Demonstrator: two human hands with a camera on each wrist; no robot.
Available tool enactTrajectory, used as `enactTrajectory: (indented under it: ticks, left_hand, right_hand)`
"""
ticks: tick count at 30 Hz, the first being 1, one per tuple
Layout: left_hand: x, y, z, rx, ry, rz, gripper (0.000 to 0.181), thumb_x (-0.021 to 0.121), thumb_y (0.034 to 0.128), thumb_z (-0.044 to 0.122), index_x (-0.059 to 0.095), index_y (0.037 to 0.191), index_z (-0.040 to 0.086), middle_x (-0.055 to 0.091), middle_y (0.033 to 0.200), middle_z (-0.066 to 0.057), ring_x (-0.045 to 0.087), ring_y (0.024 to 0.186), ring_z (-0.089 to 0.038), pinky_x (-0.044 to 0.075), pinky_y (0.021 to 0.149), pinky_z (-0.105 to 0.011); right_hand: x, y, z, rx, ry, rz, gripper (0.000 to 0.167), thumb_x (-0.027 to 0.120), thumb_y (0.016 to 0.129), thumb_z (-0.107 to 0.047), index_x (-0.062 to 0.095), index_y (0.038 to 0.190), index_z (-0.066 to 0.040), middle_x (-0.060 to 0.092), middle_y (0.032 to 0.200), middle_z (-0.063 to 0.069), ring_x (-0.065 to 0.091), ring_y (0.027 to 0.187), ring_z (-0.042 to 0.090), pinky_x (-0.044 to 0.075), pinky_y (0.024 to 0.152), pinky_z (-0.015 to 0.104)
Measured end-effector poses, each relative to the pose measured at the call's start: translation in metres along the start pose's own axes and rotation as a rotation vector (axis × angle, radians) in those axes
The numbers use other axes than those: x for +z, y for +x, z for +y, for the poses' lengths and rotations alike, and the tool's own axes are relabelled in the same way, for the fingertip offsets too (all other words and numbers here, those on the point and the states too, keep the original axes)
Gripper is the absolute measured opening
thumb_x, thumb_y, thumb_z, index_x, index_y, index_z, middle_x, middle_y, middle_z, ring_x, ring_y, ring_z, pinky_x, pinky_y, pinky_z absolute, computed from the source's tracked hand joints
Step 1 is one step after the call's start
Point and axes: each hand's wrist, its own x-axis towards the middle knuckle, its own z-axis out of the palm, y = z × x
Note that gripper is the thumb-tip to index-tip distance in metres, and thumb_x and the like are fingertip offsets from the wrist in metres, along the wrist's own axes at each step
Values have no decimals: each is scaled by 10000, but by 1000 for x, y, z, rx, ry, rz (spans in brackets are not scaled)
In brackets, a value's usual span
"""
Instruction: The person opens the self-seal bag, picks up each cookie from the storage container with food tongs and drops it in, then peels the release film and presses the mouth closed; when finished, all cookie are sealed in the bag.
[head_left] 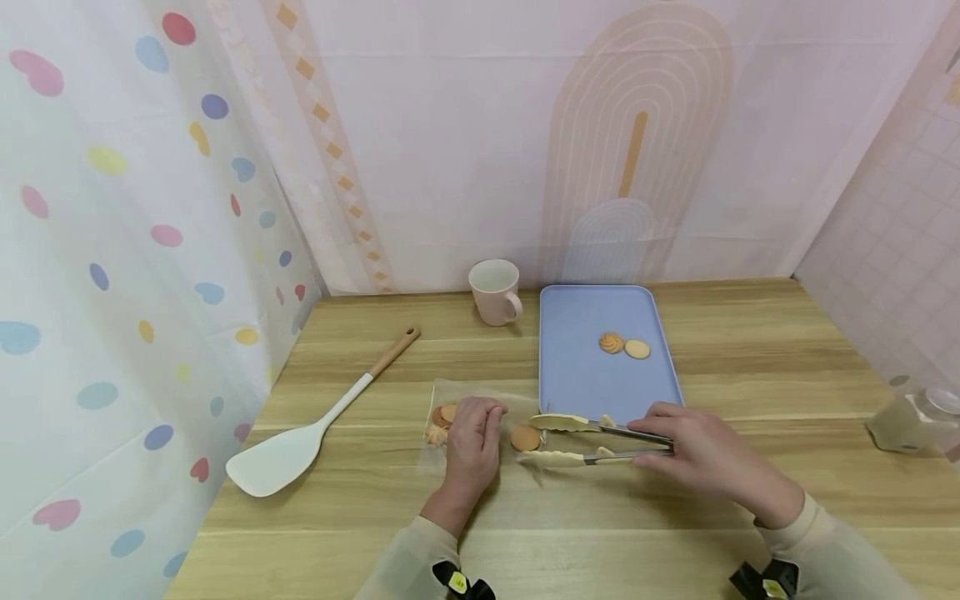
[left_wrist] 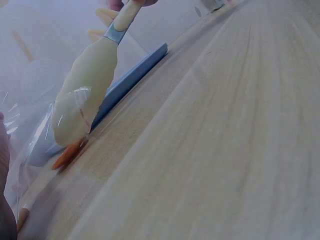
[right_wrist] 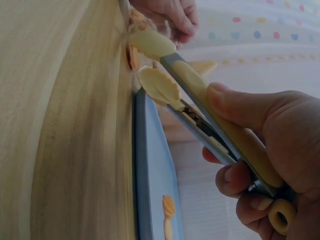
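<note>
My left hand [head_left: 474,433] pinches a clear plastic bag [head_left: 480,388] lying on the table. Several cookies [head_left: 448,412] lie in the bag beside this hand, partly hidden by it. One round brown cookie [head_left: 526,437] sits further right, toward the bag's mouth. My right hand [head_left: 712,454] grips metal tongs [right_wrist: 190,85] with cream scalloped tips. The tips stand apart on either side of that round cookie. In the left wrist view, film overlaps a tip of the tongs [left_wrist: 85,85]; whether they touch the cookie [left_wrist: 69,154] I cannot tell.
Right of the bag lies a blue tray [head_left: 592,387], holding a swirled cookie [head_left: 611,342] and a plain oval one [head_left: 637,349]. A pink mug [head_left: 495,293] stands at the back. A white turner [head_left: 281,458] lies left, and a jar [head_left: 913,421] stands far right.
</note>
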Motion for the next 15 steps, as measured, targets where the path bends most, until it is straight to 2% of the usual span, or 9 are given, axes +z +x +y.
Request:
enactTrajectory:
  ticks: [7,15]
  left_hand:
    - [0,2,1,10,4,-5,117,580,917,-24,648,847,40,654,815,-20,575,778,-192,454,714,-294]
    - [0,0,0,18,17,-22,121,579,924,-16,644,852,56,648,813,-9,571,784,-173,453,714,-283]
  right_hand:
    - [-1,4,-1,17,30,-60,389,748,836,-319,698,1153,-99,568,900,-102,389,562,-46,376,514,182]
    - [-5,9,-4,39,-3,-106,377,719,857,-360,706,1133,-104,592,922,-78,374,567,-36,372,522,188]
